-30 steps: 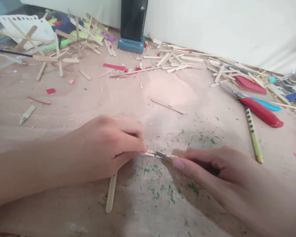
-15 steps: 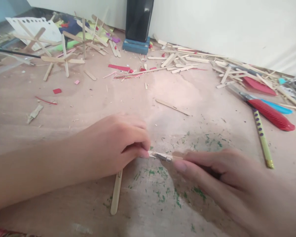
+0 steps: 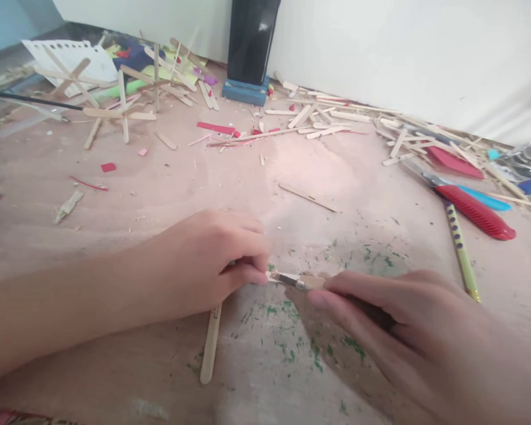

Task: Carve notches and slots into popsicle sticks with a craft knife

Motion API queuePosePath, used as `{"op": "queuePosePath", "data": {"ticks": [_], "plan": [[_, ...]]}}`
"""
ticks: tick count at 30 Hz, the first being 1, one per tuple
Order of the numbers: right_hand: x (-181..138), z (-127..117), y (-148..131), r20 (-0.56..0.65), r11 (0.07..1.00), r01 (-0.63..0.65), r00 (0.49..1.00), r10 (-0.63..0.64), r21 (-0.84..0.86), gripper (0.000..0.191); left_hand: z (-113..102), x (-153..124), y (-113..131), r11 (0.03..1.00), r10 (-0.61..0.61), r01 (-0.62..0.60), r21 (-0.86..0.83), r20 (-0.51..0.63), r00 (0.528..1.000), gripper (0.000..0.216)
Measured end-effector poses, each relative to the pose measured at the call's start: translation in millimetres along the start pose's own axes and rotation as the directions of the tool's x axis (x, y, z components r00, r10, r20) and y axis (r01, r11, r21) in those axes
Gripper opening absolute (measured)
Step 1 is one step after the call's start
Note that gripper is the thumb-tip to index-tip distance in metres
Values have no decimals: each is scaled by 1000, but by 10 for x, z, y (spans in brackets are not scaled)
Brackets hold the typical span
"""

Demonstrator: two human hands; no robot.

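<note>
My left hand (image 3: 203, 265) is closed, its fingertips pinching a small wooden stick piece (image 3: 272, 275) flat on the board. A longer popsicle stick (image 3: 211, 345) sticks out from under that hand toward me. My right hand (image 3: 407, 330) is wrapped round a craft knife (image 3: 294, 281), whose metal blade tip rests on the small piece right beside my left fingertips. The knife's handle is mostly hidden in my fingers.
Red-handled scissors (image 3: 469, 209) and a yellow-green pencil (image 3: 461, 251) lie at the right. Loose sticks and red scraps (image 3: 318, 115) litter the back by the wall. A glued stick frame (image 3: 119, 100) stands at back left, a black post on a blue base (image 3: 248, 88) behind.
The hands stay together on the small piece; the knife tip has shifted only slightly. The view has drifted a little.
</note>
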State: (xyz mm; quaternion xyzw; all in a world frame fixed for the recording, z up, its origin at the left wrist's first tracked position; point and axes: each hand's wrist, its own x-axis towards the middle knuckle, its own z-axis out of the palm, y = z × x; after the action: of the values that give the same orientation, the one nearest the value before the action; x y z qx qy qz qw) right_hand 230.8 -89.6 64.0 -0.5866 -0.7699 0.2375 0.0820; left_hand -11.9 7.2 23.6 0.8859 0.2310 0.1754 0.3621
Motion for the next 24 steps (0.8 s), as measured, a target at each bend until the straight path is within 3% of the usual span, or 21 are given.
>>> {"op": "queuePosePath", "data": {"ticks": [2, 4, 8, 11, 13, 17, 24], "plan": [[-15, 18, 2, -24, 1000, 1, 1000, -1, -5, 50, 1, 5, 8, 1000, -5, 5, 0, 4, 1000, 21], [-11, 31, -12, 9, 994, -48, 999, 48, 97, 55, 2, 9, 13, 1000, -2, 2, 1, 7, 1000, 22], [44, 28, -66, 211, 896, -286, 952, 224, 340, 58, 2, 10, 6, 1000, 14, -15, 15, 22, 1000, 23], [71, 3, -66, 334, 832, -420, 892, 304, 362, 59, -3, 8, 7, 1000, 6, -7, 30, 24, 1000, 22], [56, -19, -38, 275, 870, -375, 916, 293, 321, 59, -7, 6, 13, 999, -4, 4, 37, 14, 1000, 21], [-24, -59, 19, 17, 975, -153, 988, 152, 160, 51, -7, -9, 13, 998, 13, -13, 54, -6, 1000, 13], [-65, -4, 39, 42, 996, -67, 997, 65, 51, 50, 7, -77, -11, 953, 203, -196, 230, -5, 979, 26]]}}
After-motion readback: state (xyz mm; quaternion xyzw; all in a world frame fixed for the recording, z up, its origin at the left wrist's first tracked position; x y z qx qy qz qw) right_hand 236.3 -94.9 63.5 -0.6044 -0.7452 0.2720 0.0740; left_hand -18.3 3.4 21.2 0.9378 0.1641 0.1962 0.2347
